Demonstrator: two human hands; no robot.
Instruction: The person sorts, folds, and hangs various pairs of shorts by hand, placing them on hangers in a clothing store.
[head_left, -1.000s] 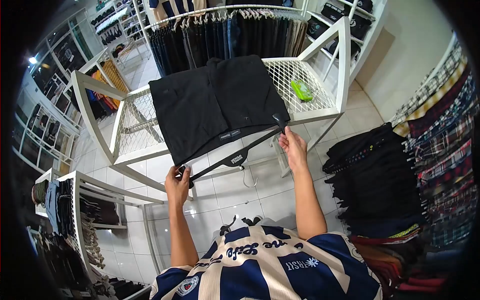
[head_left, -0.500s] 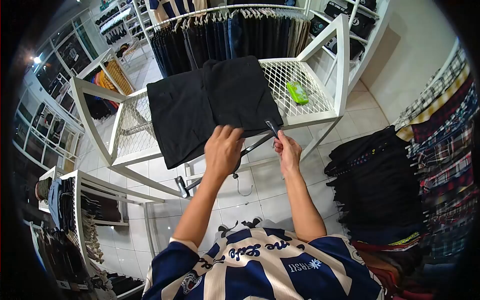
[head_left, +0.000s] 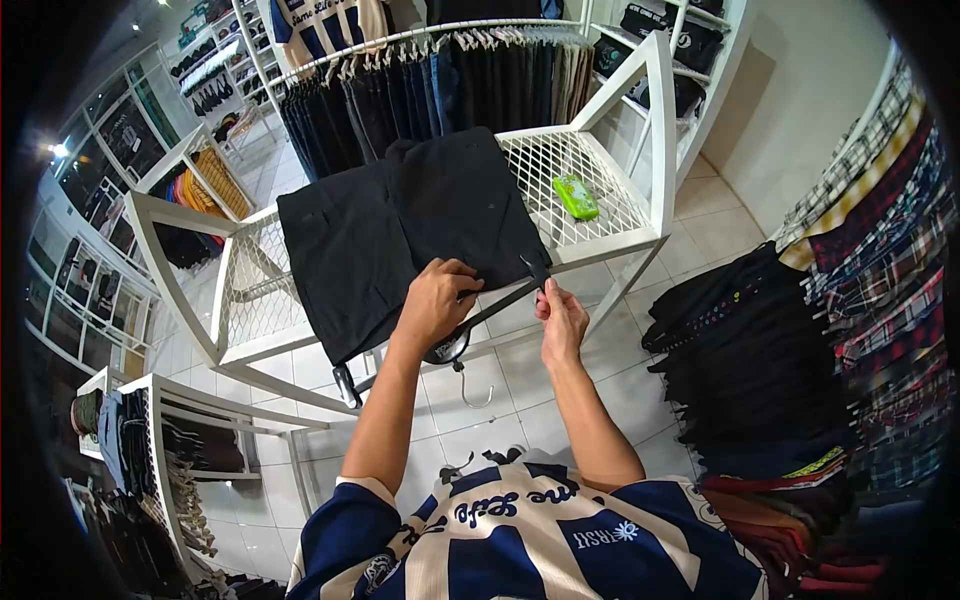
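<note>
Black shorts lie spread on a white mesh bench, their near edge towards me. Along that edge runs a black clip hanger, its metal hook hanging down over the floor. My right hand is closed in a pinch on the hanger's right clip, which sits at the corner of the shorts. My left hand has its fingers curled over the middle of the near edge of the shorts, above the hanger bar. The hanger's left clip is by the left corner; my left forearm hides part of the bar.
The white mesh bench has raised end frames. A bright green packet lies on its right side. Trousers on a rail hang behind it. Stacked dark clothes and plaid shirts are to the right, a low shelf to the left.
The hanger has moved up against the near edge of the shorts, its left clip now at their left corner. My left hand has settled onto the edge. The view has shifted slightly.
</note>
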